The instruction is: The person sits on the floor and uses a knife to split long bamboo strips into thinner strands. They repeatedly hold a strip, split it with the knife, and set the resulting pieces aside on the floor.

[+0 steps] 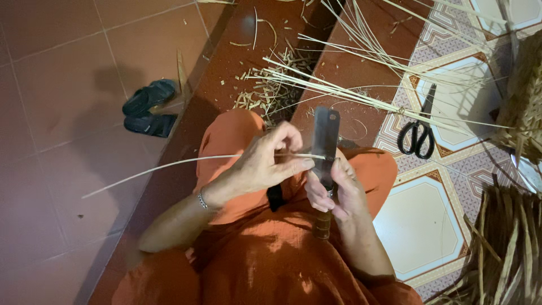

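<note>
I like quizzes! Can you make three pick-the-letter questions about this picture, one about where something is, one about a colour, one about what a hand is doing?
1. Where are the scissors? A on the patterned tiles, B on the lap, C in a hand.
2. What colour are the clothes? A blue, B orange, C white.
3. What is the left hand doing? A resting flat, B pinching a thin strip, C holding sandals.

A: they lie on the tiles to the person's right.
B: the fabric is orange.
C is wrong; B: fingers grip the strip against the knife blade held by the right hand.
</note>
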